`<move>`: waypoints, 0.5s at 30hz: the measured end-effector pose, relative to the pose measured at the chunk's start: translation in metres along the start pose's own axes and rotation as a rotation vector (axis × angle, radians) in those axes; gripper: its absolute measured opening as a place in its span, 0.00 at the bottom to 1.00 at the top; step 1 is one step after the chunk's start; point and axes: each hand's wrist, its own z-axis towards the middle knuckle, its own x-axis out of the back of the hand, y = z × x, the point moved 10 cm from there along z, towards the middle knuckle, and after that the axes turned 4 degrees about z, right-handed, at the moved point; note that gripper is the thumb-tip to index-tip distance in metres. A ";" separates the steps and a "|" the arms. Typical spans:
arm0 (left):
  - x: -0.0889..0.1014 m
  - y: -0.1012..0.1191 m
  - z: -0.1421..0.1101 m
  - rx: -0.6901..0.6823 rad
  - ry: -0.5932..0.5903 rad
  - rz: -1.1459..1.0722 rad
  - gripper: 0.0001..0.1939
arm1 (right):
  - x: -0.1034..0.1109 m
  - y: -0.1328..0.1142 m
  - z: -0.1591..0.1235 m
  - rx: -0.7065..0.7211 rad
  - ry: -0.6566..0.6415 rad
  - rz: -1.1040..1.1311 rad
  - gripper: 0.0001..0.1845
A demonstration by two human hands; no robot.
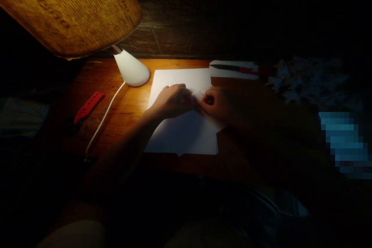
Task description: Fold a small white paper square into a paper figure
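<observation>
White sheets of paper (162, 135) lie stacked on the wooden table under the lamp light, and an upper one sits askew with its corners past the edges. Over them my left hand (176, 100) is closed, its fingertips pinching a piece of white paper (198, 93). Facing it from the right, my right hand (217, 102) is curled with thumb and finger pressed together on the same paper. The two hands almost meet. Shadow hides most of that paper's shape and the right hand's outer fingers.
A lamp with a white base (132, 69) and woven shade (75, 7) stands at left, its white cord (106, 114) trailing forward. Nearby lies a red perforated handle or sheath (89, 106). A knife (229, 68) rests on paper strips (232, 74). Crumpled-looking white pieces (305, 81) are heaped right.
</observation>
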 end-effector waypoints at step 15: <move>0.019 0.018 -0.018 -0.441 0.108 0.055 0.14 | 0.002 0.001 -0.001 -0.071 -0.080 0.059 0.12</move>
